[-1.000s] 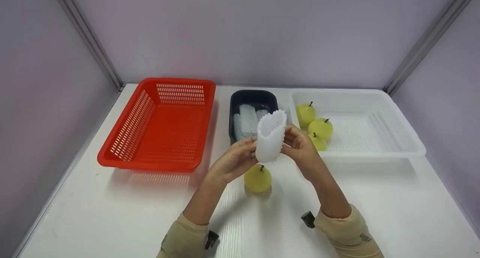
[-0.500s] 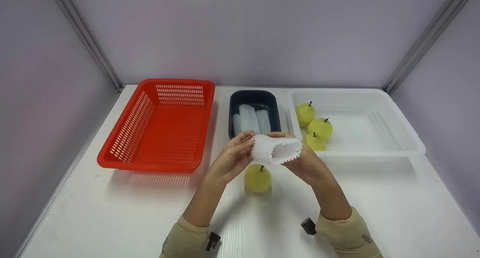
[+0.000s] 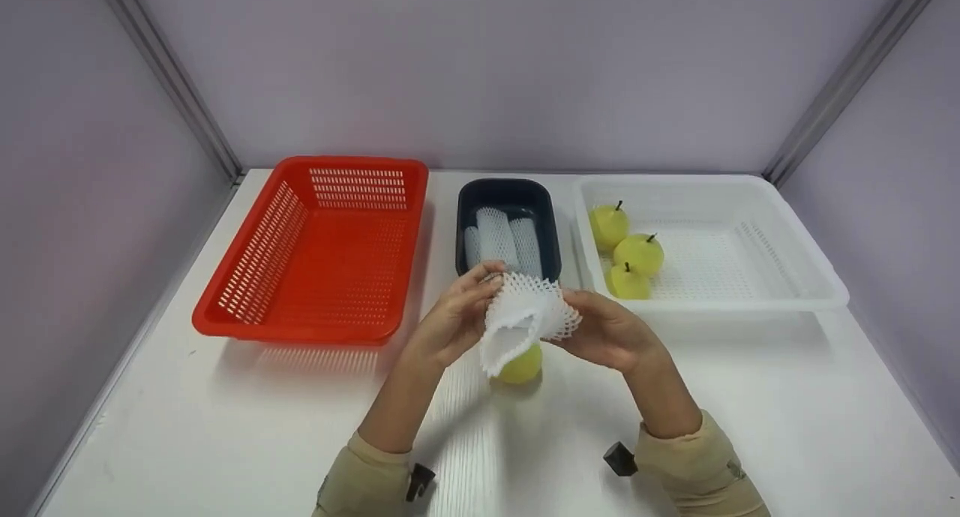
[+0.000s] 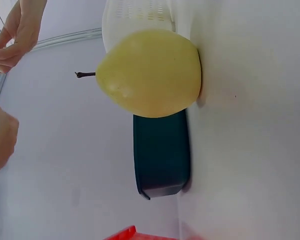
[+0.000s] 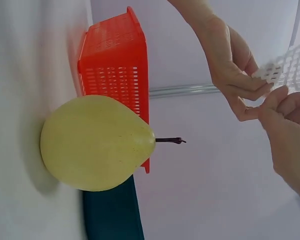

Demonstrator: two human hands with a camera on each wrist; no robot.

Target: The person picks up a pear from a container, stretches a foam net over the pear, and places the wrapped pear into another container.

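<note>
A white foam fruit net [image 3: 529,314] is held up between both hands, its mouth spread and facing down toward the front. My left hand [image 3: 454,322] pinches its left edge, and my right hand [image 3: 611,329] grips the right side, some of those fingers hidden behind the mesh. In the right wrist view the net [image 5: 295,65] shows above the meeting fingertips. Under the net, a yellow pear [image 3: 523,367] stands on the table, partly covered by it in the head view. The left wrist view shows this pear [image 4: 150,74] upright, stem on top.
Behind the hands, a dark blue tub [image 3: 555,224] holds several more foam nets [image 3: 497,235]. A red basket [image 3: 409,277] stands on the left. To the right, a white basket [image 3: 750,305] contains three pears [image 3: 639,255] at its left end. Panels enclose the white table [image 3: 225,427].
The foam net has turned from mouth up, through mouth to the right, to mouth down over the pear. Both hands have shifted their hold slightly; the pear has stayed put.
</note>
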